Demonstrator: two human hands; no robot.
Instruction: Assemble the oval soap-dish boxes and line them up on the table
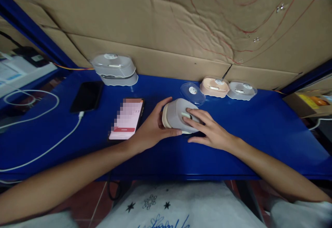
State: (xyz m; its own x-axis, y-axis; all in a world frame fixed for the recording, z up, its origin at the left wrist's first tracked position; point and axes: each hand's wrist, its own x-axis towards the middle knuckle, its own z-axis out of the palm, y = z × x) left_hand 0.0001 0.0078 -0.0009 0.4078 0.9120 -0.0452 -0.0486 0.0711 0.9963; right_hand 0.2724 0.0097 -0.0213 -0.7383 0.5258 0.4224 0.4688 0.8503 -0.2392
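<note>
In front of me a grey oval lidded box (173,113) with a cream base is held tilted over the blue table. My left hand (153,126) is closed around its left end, thumb along the near side. The fingers of my right hand (211,131) lie spread on the grey top, by a small pale slot-like piece (186,115). My right thumb stretches out below the box's near edge. The box's right end is partly hidden behind my right hand. Just behind the box lies a clear oval cover (188,90) with a round sticker.
At the back stand a peach box (210,85), a grey box (240,91) and stacked grey boxes (116,68). A lit phone (128,117) and a dark phone (86,96) with a white cable (66,139) lie left. Cardboard (155,20) walls the table's (259,134) back.
</note>
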